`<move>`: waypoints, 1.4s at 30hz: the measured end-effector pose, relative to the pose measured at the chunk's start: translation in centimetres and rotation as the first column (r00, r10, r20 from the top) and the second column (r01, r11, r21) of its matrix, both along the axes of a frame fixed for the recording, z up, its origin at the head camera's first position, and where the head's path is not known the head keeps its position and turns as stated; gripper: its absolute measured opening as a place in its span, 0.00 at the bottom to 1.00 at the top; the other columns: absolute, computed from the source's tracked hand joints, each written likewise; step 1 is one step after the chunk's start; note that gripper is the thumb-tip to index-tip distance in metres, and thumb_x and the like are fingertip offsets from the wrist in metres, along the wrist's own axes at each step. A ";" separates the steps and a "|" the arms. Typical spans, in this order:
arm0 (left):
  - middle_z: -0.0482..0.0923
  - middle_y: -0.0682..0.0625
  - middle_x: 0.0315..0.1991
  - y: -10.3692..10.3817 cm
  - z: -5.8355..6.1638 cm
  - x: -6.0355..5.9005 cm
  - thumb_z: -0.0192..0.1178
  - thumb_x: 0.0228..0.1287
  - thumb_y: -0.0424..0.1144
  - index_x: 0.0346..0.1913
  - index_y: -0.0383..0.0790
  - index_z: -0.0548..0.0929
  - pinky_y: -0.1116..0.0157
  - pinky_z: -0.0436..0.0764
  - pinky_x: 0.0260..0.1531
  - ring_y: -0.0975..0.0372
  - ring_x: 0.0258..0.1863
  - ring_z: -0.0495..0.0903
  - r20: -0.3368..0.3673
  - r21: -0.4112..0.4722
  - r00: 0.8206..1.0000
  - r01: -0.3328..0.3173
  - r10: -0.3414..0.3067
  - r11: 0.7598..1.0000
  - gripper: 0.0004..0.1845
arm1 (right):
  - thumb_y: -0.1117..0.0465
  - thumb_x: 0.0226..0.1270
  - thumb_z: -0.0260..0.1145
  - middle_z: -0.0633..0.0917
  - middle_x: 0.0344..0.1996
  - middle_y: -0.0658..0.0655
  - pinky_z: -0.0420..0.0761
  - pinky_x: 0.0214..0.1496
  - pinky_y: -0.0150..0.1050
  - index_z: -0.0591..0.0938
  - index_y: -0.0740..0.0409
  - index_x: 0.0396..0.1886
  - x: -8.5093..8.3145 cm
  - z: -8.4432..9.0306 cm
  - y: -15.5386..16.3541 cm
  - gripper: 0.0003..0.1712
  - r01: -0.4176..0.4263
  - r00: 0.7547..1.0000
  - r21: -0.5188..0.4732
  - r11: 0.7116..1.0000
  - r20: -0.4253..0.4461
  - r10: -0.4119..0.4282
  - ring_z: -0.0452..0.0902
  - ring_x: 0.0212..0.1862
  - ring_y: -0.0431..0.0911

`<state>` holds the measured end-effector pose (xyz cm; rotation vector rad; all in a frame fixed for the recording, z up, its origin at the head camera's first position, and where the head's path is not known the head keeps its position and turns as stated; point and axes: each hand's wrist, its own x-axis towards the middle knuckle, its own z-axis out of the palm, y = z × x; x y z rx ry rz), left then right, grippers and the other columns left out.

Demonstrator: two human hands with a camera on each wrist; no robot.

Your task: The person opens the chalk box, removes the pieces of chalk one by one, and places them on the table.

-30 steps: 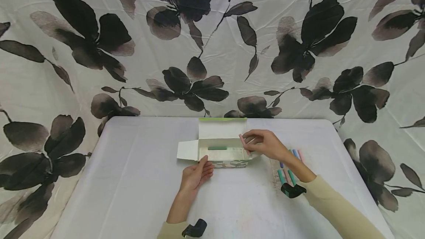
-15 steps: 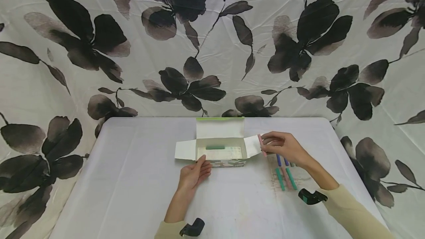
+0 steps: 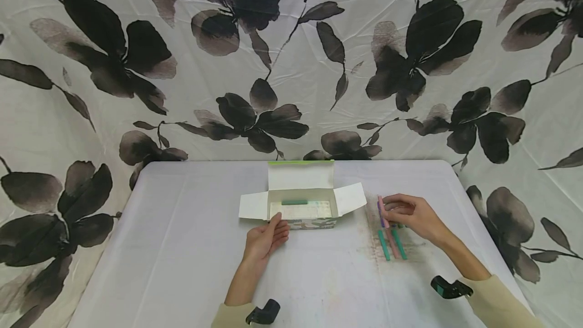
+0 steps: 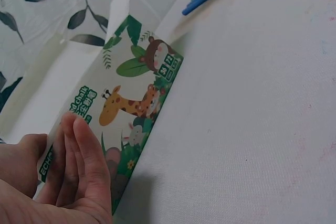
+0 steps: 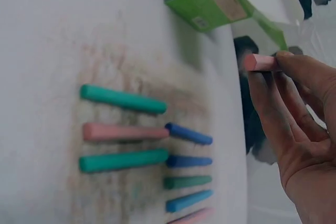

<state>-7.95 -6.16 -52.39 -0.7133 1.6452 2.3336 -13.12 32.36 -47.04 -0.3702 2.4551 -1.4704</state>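
A small open cardboard box (image 3: 314,224) with cartoon animals on its front stands at the table's far middle. My left hand (image 3: 264,242) grips its front wall (image 4: 131,90), thumb over the rim and fingers along the outside. Inside the box, a green chalk stick (image 3: 294,202) lies on a pale, patterned layer. My right hand (image 3: 414,214) pinches a pink chalk stick (image 5: 258,63) between thumb and fingers, held up near the loose chalks to the right of the box. Two green sticks (image 5: 123,99) and a pink one (image 5: 126,132) lie side by side below it.
A second row, with blue sticks (image 5: 189,134), a dark green one (image 5: 187,182) and another pink one, lies beyond. Chalk dust smears the white tabletop (image 3: 332,277) around them. The box's side flap (image 3: 349,198) sticks out to the right. Floral cloth (image 3: 255,115) hangs behind.
My right hand has moved right, from the box's right end to over the loose chalks, still pinching the pink chalk stick. My left hand keeps its grip on the box.
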 end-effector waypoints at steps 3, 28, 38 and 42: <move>0.89 0.43 0.38 -0.1 0.0 0.1 0.66 0.72 0.49 0.49 0.22 0.84 0.70 0.88 0.42 0.61 0.37 0.89 -0.005 -0.002 1.000 0.003 -0.003 1.000 0.26 | 0.60 0.72 0.71 0.89 0.44 0.63 0.87 0.47 0.35 0.79 0.70 0.61 0.7 -0.5 0.9 0.24 0.021 1.000 0.002 1.000 0.009 -0.021 0.87 0.43 0.40; 0.88 0.45 0.35 -0.2 0.1 0.2 0.66 0.72 0.49 0.49 0.22 0.83 0.72 0.88 0.39 0.65 0.33 0.88 -0.007 0.021 1.000 0.019 -0.019 1.000 0.26 | 0.60 0.67 0.74 0.89 0.40 0.60 0.86 0.38 0.34 0.82 0.73 0.54 4.8 -4.8 4.8 0.23 0.128 0.981 0.195 0.972 0.119 -0.153 0.87 0.38 0.44; 0.89 0.46 0.35 -0.4 0.1 0.1 0.64 0.74 0.49 0.51 0.22 0.82 0.71 0.88 0.39 0.65 0.32 0.87 0.005 0.031 1.000 0.028 -0.028 0.999 0.26 | 0.60 0.69 0.73 0.89 0.35 0.55 0.83 0.33 0.33 0.85 0.69 0.48 4.6 -4.5 3.9 0.16 0.107 0.994 0.316 0.943 -0.038 -0.100 0.85 0.34 0.43; 0.89 0.45 0.36 -0.6 0.0 0.2 0.65 0.73 0.49 0.51 0.22 0.83 0.71 0.88 0.39 0.65 0.33 0.88 0.000 0.024 1.000 0.030 -0.030 0.999 0.26 | 0.61 0.72 0.70 0.89 0.36 0.56 0.83 0.33 0.35 0.85 0.68 0.48 4.0 -3.8 3.3 0.14 0.137 0.989 0.331 0.934 -0.105 -0.108 0.85 0.36 0.47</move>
